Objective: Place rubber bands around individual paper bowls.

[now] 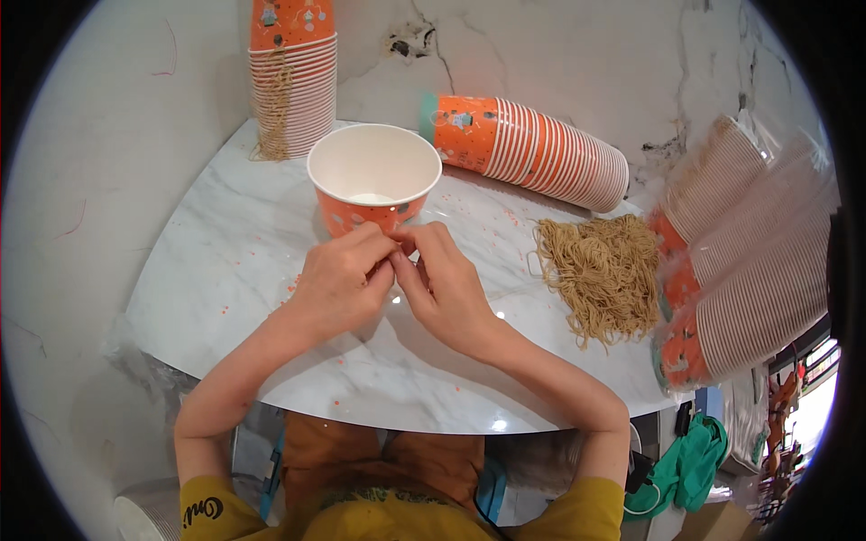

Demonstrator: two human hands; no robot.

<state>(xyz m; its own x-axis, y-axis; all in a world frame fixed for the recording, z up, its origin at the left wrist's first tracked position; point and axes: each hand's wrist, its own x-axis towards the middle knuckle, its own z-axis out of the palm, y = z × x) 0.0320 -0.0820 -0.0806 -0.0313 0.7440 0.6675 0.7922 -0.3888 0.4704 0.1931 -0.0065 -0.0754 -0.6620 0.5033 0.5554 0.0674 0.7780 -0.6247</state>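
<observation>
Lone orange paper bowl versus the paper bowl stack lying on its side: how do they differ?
Pose: the lone orange paper bowl stands upright, mouth up; the lying paper bowl stack rests on its side.
Number: the lone bowl shows one rim; the stack shows many nested rims.
View: the lone bowl's white inside is visible; the stack shows mainly its outside.
Shared: orange printed outsides and white rims.

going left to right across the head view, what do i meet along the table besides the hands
Upright cup stack, open orange cup, lying cup stack, bundle of tan strands, plastic-wrapped cup stacks.
</observation>
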